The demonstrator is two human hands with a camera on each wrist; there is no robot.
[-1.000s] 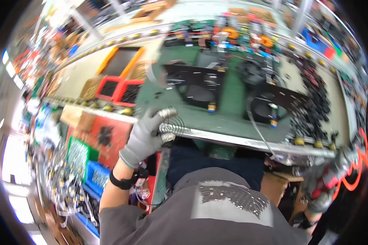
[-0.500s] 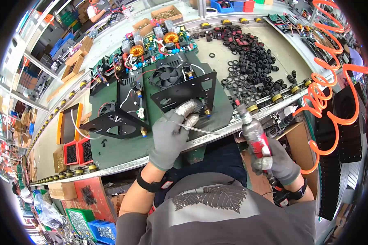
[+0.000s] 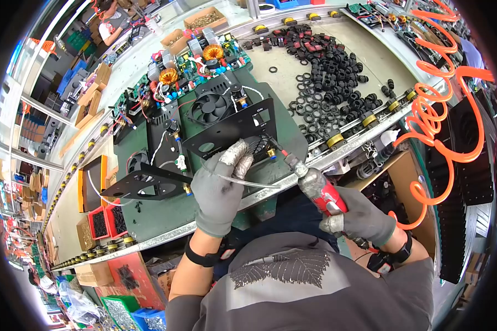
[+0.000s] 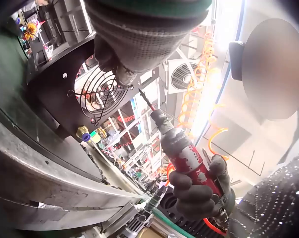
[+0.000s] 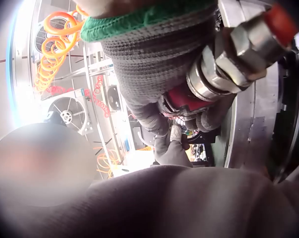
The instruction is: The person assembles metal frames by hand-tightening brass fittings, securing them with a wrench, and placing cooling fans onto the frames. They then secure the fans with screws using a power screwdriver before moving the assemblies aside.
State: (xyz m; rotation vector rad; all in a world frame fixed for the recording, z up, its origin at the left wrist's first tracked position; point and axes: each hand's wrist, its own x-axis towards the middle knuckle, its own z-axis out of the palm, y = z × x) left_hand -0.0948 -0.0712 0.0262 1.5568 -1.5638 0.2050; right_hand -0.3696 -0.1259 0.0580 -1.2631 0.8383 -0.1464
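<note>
Gloved and taped at the fingertips, my left hand (image 3: pixel 218 193) holds a black wire fan guard (image 3: pixel 258 145) against the upright black panel (image 3: pixel 234 128). The left wrist view shows the round guard (image 4: pixel 101 94) over the panel's opening, with the fingers at its edge. My right hand (image 3: pixel 365 218) grips a red and grey power screwdriver (image 3: pixel 321 191), its bit pointing at the guard's right side; contact cannot be told. A brass fitting (image 4: pixel 83 133) sits low on the panel. In the right wrist view the tool mostly hides the guard.
A second black unit (image 3: pixel 149 182) stands left on the green board (image 3: pixel 165 212). Circuit boards (image 3: pixel 204 60) lie behind, and black rings and caps (image 3: pixel 337 77) to the right. An orange coiled hose (image 3: pixel 433 143) hangs at right; red bins (image 3: pixel 98 223) stand at left.
The head view has swung round and steadied. My left hand has brought the guard to the panel. My right hand has carried the screwdriver in from the far right, its bit now near the guard.
</note>
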